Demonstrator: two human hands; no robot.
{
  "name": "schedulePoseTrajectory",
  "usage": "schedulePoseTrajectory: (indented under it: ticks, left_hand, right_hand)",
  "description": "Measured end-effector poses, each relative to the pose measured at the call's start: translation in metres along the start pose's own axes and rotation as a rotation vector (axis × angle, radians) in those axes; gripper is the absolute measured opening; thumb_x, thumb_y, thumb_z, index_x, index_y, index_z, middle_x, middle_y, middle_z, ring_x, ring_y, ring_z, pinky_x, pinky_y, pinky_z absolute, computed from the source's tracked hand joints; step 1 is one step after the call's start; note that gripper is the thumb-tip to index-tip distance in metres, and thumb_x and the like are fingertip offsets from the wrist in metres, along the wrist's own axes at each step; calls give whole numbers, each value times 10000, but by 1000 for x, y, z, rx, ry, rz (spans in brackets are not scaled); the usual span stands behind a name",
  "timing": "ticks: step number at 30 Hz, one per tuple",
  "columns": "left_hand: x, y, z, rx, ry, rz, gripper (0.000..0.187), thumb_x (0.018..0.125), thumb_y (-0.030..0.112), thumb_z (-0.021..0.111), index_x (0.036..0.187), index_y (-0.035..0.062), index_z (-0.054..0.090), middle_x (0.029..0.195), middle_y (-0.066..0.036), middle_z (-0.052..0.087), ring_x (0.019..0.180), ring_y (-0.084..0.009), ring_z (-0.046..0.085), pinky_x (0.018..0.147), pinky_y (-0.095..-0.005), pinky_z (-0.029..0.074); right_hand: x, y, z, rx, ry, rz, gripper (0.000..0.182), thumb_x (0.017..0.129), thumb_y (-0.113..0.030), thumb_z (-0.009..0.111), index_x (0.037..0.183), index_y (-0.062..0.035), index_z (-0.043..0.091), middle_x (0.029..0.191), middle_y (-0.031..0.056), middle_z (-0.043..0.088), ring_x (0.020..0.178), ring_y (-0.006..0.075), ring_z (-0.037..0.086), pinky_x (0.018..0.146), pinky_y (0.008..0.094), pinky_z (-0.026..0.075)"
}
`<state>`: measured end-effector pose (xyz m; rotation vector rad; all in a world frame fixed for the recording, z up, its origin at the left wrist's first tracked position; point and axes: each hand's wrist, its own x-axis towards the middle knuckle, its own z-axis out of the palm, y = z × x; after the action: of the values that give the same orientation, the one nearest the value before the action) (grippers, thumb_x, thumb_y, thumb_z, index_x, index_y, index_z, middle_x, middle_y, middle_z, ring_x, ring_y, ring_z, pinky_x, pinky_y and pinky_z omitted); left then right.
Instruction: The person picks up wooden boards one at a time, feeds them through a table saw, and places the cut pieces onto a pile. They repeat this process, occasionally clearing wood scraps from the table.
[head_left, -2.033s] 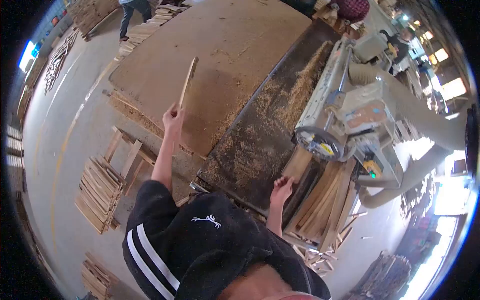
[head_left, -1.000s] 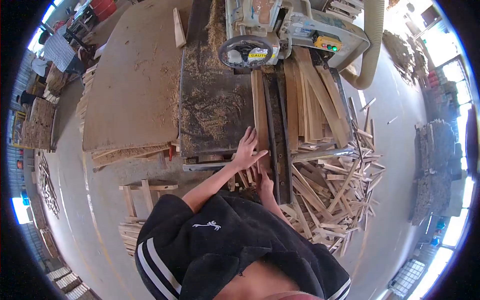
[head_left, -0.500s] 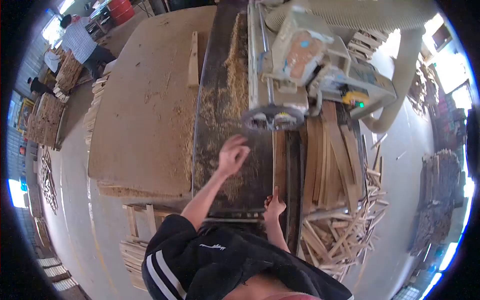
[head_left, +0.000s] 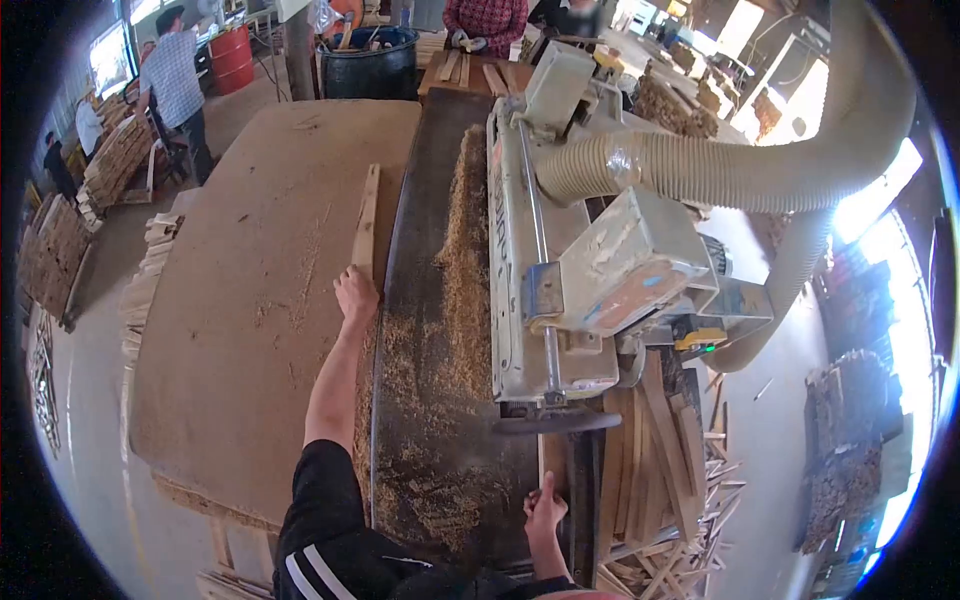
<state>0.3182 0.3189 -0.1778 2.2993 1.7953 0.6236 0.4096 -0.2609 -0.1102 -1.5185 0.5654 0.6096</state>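
Observation:
My left hand (head_left: 356, 295) is at the near end of a narrow board (head_left: 367, 225) lying on the large brown panel (head_left: 250, 270); its fingers are closed on that end. My right hand (head_left: 544, 510) is beside the front of the machine, thumb pointing forward, its fingers wrapped round the near end of a wood strip (head_left: 554, 458). The strip runs forward under the handwheel (head_left: 556, 422) of the machine (head_left: 600, 270). Sawdust (head_left: 465, 230) covers part of the dark machine table (head_left: 420, 420) between my hands.
Cut strips (head_left: 640, 470) are stacked right of the machine, with offcuts (head_left: 680, 570) below. A thick hose (head_left: 700, 170) arches overhead. A person in a checked shirt (head_left: 172, 80) is at the back left; a person in red (head_left: 485, 20) wears gloves behind a bench.
The view has tilted up and forward. My left hand has moved from above the dark table to the board on the panel. My right hand is still on the strip.

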Motion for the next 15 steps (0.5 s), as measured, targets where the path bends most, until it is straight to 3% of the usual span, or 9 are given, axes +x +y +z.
schedulePoseTrajectory:
  ticks: [1,3,4,5,6,7,9,13,15]
  left_hand:
    - [-11,1,-13,-12,0,-6,510,882,255,769,1294,18,585,1265,-226,643,1166,-431,598,1006,-498,483]
    - [-39,6,-57,-447,-144,-183,508,915,265,757,1294,-20,574,1125,-193,703,939,-371,697,787,-460,574]
    - [-61,6,-73,-859,-241,-265,517,938,250,738,1332,-30,554,1104,-169,713,900,-328,714,719,-428,586]
    - [-90,3,-89,-1266,-335,-334,527,961,236,719,1370,-41,534,1084,-145,723,862,-285,731,651,-397,598]
    - [-119,-6,-103,-1449,-470,-352,534,979,213,699,1415,-29,508,1117,-130,715,918,-256,727,669,-384,609]
    - [-151,-16,-113,-1626,-617,-373,544,997,190,678,1461,-17,482,1150,-115,708,974,-227,723,686,-372,619]
    - [-233,-8,-158,-1813,-740,-381,596,984,110,680,1522,41,433,1247,-136,673,1025,-244,717,766,-388,642]
    - [-387,17,-216,-1629,-941,-352,755,923,0,720,1572,90,343,1368,-158,583,1162,-270,660,960,-457,606]
    - [-451,40,-227,-1524,-1060,-372,767,888,-26,753,1525,106,347,1291,-142,609,1167,-300,653,966,-469,601]
  right_hand:
    - [4,-3,-1,-6,2,-12,491,943,-388,759,665,-66,513,616,42,557,460,142,522,382,269,362]
    - [17,-6,-3,-117,-176,-13,375,960,-355,742,870,-15,612,717,83,649,625,179,664,491,295,493]
    - [23,-6,-5,-114,-190,-16,375,960,-355,742,870,-15,612,717,83,649,625,179,664,491,295,493]
    - [27,-6,-8,-232,-382,-115,372,961,-340,739,1054,-6,604,795,112,689,722,207,700,584,325,538]
    - [21,1,-11,-346,-573,-211,451,961,-325,737,1238,2,596,873,141,729,819,236,736,676,355,584]
    - [5,6,-12,-333,-587,-199,451,961,-325,737,1238,2,596,873,141,729,819,236,736,676,355,584]
    - [-40,-5,-16,-788,-717,-741,631,940,-272,749,1461,-46,476,1098,181,735,948,275,740,806,386,587]
    - [-125,-4,-47,-944,-869,-1044,669,927,-218,740,1495,-43,433,1244,193,678,1006,350,721,834,407,585]
    - [-129,13,-74,-1000,-847,-1431,634,908,-185,741,1468,-65,469,1322,237,616,1039,423,684,835,465,575]
